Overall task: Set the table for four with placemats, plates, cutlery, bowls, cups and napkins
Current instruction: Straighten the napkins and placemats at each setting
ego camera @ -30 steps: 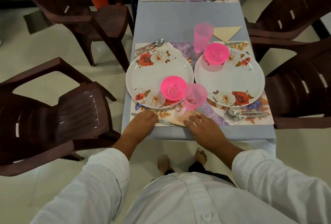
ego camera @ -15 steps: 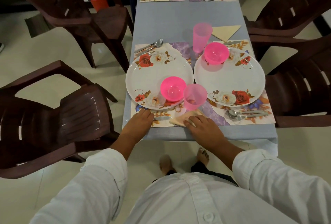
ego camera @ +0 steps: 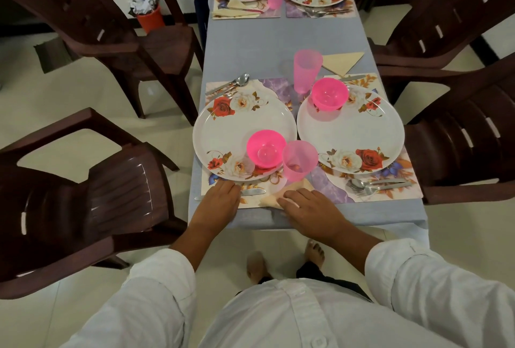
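At the table's near edge, the left hand (ego camera: 220, 198) lies palm down on the placemat (ego camera: 223, 180), fingers together, over a knife (ego camera: 252, 192) whose blade pokes out beside them. The right hand (ego camera: 308, 205) lies flat with fingers slightly spread, pressing a folded napkin (ego camera: 289, 189) near the same edge. Just beyond the napkin stands a cup (ego camera: 299, 159), touching the plate (ego camera: 237, 130) that carries a bowl (ego camera: 266, 148).

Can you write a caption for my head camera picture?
Left hand on a knife, right hand pressing a napkin.
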